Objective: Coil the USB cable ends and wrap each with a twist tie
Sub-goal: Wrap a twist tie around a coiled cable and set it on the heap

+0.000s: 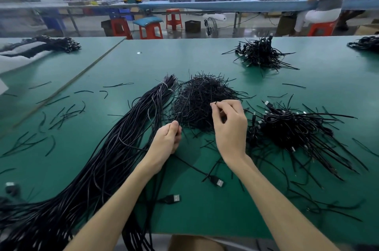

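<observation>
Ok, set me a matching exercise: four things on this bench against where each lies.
1 cable bundle
2 tie pile
3 tied heap
4 USB plug

A between the forearms
B right of the right hand
C left of the left hand
D just beyond both hands

Pairs: 1-C, 2-D, 3-B, 4-A.

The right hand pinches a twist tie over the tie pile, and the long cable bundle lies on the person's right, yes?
Not quite: the head view shows the long cable bundle on the person's left. The right hand does pinch a twist tie over the tie pile.
</observation>
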Tool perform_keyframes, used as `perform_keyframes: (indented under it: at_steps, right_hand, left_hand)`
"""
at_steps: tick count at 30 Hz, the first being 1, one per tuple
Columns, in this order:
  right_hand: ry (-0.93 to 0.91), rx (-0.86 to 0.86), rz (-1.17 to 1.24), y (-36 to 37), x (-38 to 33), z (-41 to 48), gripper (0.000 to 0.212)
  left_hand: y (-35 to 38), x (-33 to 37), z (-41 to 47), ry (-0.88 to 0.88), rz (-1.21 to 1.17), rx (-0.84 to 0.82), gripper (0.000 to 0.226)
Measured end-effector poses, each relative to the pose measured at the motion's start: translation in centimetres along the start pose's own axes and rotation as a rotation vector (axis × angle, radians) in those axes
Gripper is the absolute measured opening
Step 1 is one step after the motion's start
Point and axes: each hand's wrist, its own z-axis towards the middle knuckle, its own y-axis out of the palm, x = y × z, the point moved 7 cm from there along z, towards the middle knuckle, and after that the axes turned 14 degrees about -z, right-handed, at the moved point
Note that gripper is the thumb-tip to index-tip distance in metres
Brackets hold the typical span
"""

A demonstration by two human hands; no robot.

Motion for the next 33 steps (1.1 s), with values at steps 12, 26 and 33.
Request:
perform_keyframes:
  at_steps: [12, 26, 33]
  right_hand:
    - [0.327, -0.381, 0.575, 4.5, -0.7, -6.0, 0.017]
    - [0.479, -0.465, 0.694, 5.3, 1.3, -6.8, 0.023]
    - [0.505, -0.465, 0.746, 4.8, 0.9, -6.7, 0.038]
  left_hand:
    - [0.5, 0.6, -0.5, -0.012, -0.028, -0.024, 0.037]
    - [2.0, 1.0, -1.8, 0.19, 0.396, -0.123, 0.046]
    - [2.1, 0.3, -1.7, 0.165, 0.416, -0.143, 0.064]
